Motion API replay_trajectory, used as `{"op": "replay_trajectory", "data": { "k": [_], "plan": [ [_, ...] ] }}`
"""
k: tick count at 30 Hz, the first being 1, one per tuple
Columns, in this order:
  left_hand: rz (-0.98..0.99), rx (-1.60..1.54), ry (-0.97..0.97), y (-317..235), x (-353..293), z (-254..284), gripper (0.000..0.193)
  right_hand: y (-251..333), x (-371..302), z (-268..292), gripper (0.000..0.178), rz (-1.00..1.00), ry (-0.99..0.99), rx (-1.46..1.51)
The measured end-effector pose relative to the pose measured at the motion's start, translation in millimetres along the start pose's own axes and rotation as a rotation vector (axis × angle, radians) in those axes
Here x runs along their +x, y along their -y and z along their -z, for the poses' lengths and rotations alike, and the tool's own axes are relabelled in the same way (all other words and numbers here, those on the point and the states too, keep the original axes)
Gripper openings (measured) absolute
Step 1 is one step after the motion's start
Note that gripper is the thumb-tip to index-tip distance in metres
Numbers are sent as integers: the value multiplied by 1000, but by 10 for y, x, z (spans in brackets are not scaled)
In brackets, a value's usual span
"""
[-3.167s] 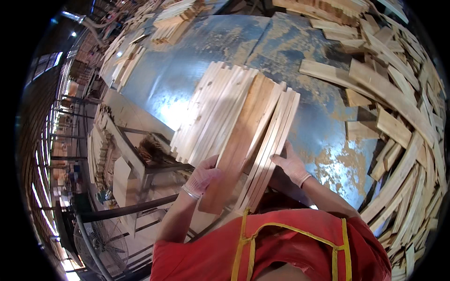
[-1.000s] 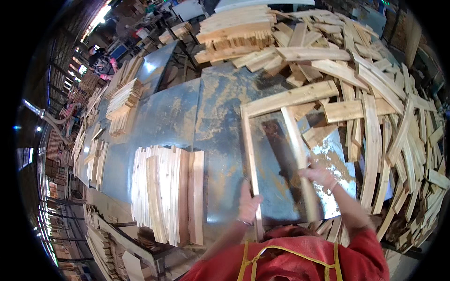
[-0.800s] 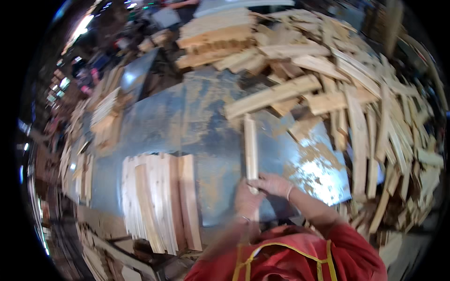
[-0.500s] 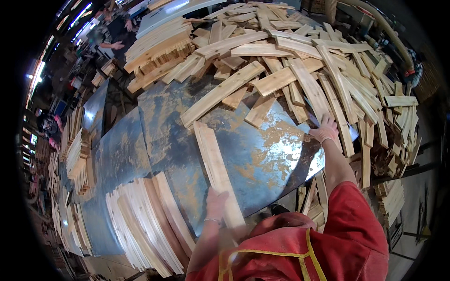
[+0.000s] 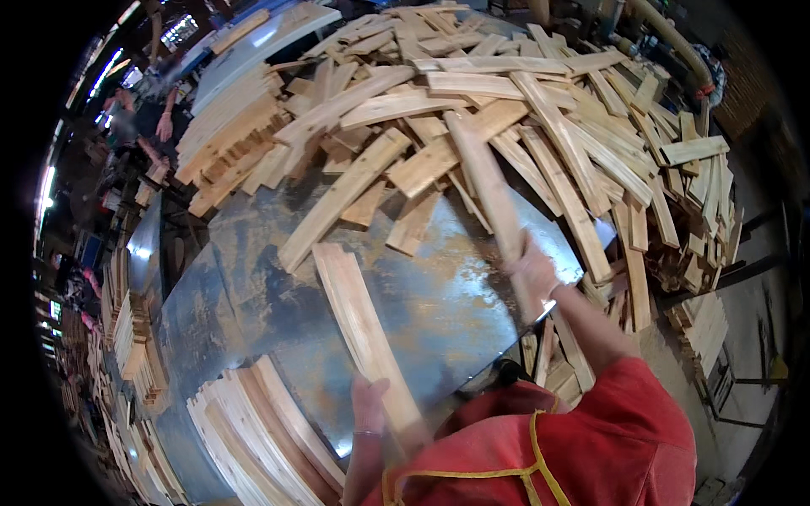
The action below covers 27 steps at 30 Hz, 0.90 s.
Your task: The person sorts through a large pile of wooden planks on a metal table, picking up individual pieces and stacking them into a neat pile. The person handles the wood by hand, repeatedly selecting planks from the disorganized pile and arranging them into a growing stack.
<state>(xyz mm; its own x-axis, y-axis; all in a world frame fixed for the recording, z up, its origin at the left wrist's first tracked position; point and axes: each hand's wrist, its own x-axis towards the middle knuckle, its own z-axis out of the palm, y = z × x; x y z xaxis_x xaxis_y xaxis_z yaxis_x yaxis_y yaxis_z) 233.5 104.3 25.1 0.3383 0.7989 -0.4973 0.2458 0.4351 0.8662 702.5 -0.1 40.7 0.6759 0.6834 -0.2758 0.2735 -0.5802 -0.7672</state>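
My right hand (image 5: 535, 277) is closed round the near part of a long wooden board (image 5: 488, 181), which is smeared by motion. The far end of this board lies over the edge of a large heap of loose boards. My left hand (image 5: 369, 406) grips the left side of another pale board (image 5: 359, 316). That one points away from me over the metal tabletop (image 5: 253, 278), and its far end shows a second edge, as if boards lie on each other. Its near end reaches my red shirt.
The heap of loose boards (image 5: 498, 88) covers the far side and right of the table. To my left lies a row of boards side by side (image 5: 261, 422). A neat board stack (image 5: 228, 126) stands at the far left. Another person's arm (image 5: 165, 118) shows beyond it.
My right hand has drawn a board from the heap back toward me and to the left. My left hand stays on its board. The whole view has shifted somewhat.
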Motion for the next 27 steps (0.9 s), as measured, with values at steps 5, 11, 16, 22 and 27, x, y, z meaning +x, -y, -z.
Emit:
{"op": "replay_trajectory", "data": {
  "k": [5,11,16,22,27],
  "plan": [
    [-92,-144,-19,-155,202,-840,71,485,-1234,-1013,123,-83,576,65],
    [-356,688,-382,51,318,-1270,104,276,-94,-349,61,545,768,-92],
    [-264,897,-409,-209,211,-1921,109,-105,1501,1790,50,310,-539,-432],
    [-16,694,-343,-570,242,-1827,99,-748,1684,1699,91,316,-233,-305],
    [-196,597,-389,-196,-150,-1090,94,-476,31,340,89,139,419,662]
  ]
}}
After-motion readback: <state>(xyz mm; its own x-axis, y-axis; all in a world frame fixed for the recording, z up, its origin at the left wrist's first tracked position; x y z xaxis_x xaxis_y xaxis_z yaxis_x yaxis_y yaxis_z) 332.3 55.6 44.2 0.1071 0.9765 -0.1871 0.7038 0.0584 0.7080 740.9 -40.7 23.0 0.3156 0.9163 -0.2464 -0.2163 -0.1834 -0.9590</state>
